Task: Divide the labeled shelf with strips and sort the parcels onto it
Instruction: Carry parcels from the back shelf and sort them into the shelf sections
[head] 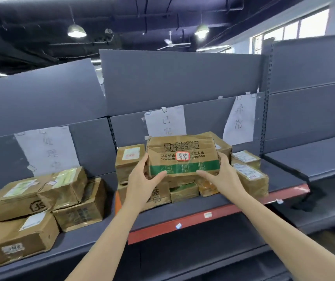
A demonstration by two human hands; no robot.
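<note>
1. Nearest us, our two forearms reach up from 6 o'clock toward the shelf [182, 207], whose front edge carries a red strip [213, 214].
2. Our left hand [142, 177] grips the left end of the box [182, 157] and our right hand [221, 173] grips its right end; both are clamped on it, fingers curled along its lower front edge.
3. The box sits between the hands, its long axis running from 9 to 3 o'clock, held above a pile of parcels [184, 190] in the middle of the shelf. Neither hand looks nearer; they share the load evenly.
4. A red-bordered sticker [183, 156] on the box front reads like the writing on the paper sign [239, 120] at 2 o'clock on the back panel.
5. We judge the coming move a shift toward 3 o'clock, where more parcels [249, 173] lie below that sign.
6. Further left, at 9 o'clock, another pile [45, 197] lies under its own sign [47, 149].
</note>
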